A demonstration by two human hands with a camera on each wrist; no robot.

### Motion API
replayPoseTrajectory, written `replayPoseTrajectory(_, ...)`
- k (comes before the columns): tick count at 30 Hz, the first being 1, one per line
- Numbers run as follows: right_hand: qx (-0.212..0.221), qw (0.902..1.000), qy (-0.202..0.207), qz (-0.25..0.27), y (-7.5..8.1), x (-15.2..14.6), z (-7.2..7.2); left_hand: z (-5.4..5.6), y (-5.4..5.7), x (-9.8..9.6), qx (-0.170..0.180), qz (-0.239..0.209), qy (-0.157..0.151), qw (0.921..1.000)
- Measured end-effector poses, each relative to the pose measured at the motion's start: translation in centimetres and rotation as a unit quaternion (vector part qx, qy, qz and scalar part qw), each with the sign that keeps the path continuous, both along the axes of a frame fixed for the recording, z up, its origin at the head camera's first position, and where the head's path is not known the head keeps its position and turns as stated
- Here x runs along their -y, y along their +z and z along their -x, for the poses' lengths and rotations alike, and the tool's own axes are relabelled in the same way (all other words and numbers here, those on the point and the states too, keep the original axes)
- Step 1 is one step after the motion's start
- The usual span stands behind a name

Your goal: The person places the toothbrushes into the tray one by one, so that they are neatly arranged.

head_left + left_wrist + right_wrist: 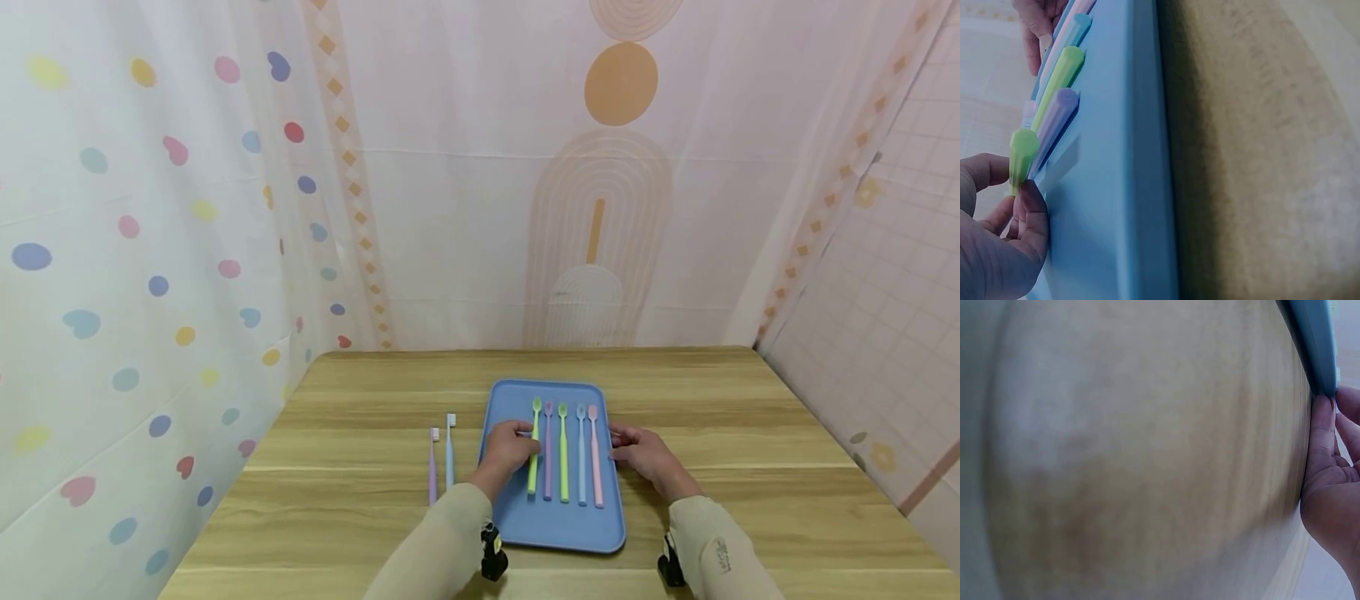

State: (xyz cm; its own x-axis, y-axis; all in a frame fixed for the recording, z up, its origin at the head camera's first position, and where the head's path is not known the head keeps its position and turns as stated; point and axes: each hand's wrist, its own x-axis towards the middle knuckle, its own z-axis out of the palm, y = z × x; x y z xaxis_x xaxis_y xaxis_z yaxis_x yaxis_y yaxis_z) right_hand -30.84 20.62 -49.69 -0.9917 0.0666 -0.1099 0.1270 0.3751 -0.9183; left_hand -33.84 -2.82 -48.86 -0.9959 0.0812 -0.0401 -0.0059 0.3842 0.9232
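Note:
On the wooden table lies a blue tray (pixel 555 533) with a row of toothbrushes. My left hand (pixel 510 454) reaches over the tray's left side and pinches a green toothbrush (pixel 1024 150) between thumb and fingers, its handle end tipped above the tray floor in the left wrist view. To its right lie a purple toothbrush (pixel 548 458), another green toothbrush (pixel 564 458), a blue toothbrush (pixel 581 462) and a pink toothbrush (pixel 597 467), side by side, heads away from me. My right hand (pixel 1329 481) grips the tray's right rim between thumb and fingers.
Left of the tray, a purple toothbrush (pixel 432 471) and a light blue toothbrush (pixel 449 458) lie directly on the wooden table (pixel 337 500). Patterned curtains (pixel 465 208) hang behind the table and along its sides.

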Motion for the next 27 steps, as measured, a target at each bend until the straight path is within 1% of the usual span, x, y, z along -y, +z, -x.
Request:
replayPoseTrajectory(7, 0.002, 0.9997, 0.000, 0.024, -0.14, 0.02, 0.17, -0.14, 0.07, -0.18, -0.014, 0.024, 0.002, 0.9996)
replayPoseTrajectory(14, 0.002, 0.9997, 0.001, 0.024, -0.21, -0.01, 0.18, -0.38, 0.23, -0.24, -0.054, 0.078, 0.004, 0.9955)
replayPoseTrajectory(16, 0.002, 0.9997, 0.000, 0.024, -0.20, 0.02, 0.17, -0.47, 0.35, -0.26, -0.057, 0.083, 0.008, 0.9948)
replayPoseTrajectory(19, 0.001, 0.9997, 0.002, 0.025, -0.13, 0.06, 0.11, -0.56, 0.35, -0.31, -0.059, 0.087, 0.010, 0.9945)
replayPoseTrajectory(27, -0.001, 0.9996, 0.003, 0.028, 0.06, 0.11, -0.02, -0.49, 0.57, -0.29, -0.039, 0.072, 0.012, 0.9966)
